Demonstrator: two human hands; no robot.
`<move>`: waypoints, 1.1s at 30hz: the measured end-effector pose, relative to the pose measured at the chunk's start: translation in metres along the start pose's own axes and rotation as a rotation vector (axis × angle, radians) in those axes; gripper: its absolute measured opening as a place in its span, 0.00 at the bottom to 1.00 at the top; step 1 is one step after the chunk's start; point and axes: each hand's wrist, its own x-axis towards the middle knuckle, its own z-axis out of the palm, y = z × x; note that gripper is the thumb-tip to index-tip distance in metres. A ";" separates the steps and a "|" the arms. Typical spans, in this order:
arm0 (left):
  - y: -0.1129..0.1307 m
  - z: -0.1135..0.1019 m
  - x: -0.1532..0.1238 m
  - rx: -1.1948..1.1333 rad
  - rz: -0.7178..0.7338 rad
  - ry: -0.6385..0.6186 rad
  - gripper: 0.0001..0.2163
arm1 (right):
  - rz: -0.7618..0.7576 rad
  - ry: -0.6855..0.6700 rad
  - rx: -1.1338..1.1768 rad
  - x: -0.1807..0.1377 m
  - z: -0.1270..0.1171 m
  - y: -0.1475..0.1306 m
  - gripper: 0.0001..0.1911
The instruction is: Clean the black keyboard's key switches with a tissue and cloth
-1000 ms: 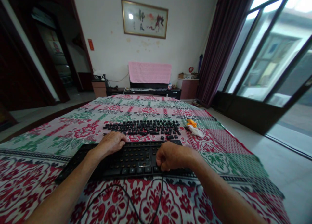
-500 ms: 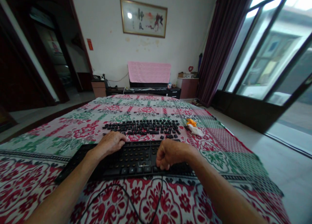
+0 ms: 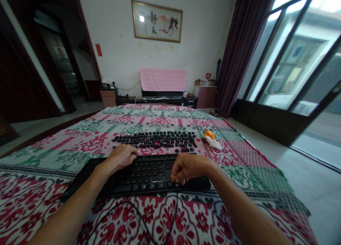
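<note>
A black keyboard (image 3: 146, 172) lies in front of me, most of its key positions bare, with several keycaps (image 3: 151, 185) seated along the near row. My left hand (image 3: 124, 155) is on its far edge, fingers curled over the frame and gripping it. At the near row, right of the middle, my right hand (image 3: 188, 167) has its fingers pinched together on a keycap, mostly hidden under the fingertips. Beyond the keyboard, many loose black keycaps (image 3: 157, 139) are spread in rough rows on the patterned cloth.
A black cable (image 3: 138, 213) loops on the patterned cloth (image 3: 202, 216) on my side of the keyboard. Right of the loose keycaps lie an orange item (image 3: 209, 134) and a crumpled white one (image 3: 214, 143). A pink cloth (image 3: 163, 79) covers something by the far wall.
My right hand's fingertips have shifted slightly to the right along the near row, showing more of a keycap there. My left hand stays in place.
</note>
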 end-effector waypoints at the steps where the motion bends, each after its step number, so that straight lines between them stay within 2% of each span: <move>1: 0.000 0.000 0.000 -0.007 0.001 0.003 0.11 | -0.007 0.003 -0.001 0.000 0.000 0.000 0.14; 8: -0.002 0.002 0.002 0.002 0.000 0.004 0.11 | 0.001 -0.002 -0.019 -0.002 0.001 -0.001 0.14; 15: -0.001 0.000 0.001 -0.005 -0.006 -0.001 0.11 | -0.007 0.045 -0.244 -0.006 0.000 -0.009 0.13; 26: -0.001 0.000 0.000 0.008 0.017 0.008 0.11 | 0.024 0.042 -0.155 -0.003 0.003 -0.007 0.12; 29: -0.004 -0.002 -0.001 -0.058 0.031 -0.003 0.12 | 0.022 0.041 -0.141 -0.004 0.003 -0.007 0.13; 33: -0.016 -0.006 -0.002 -0.274 0.003 -0.031 0.15 | -0.001 0.027 -0.118 -0.004 0.003 -0.005 0.11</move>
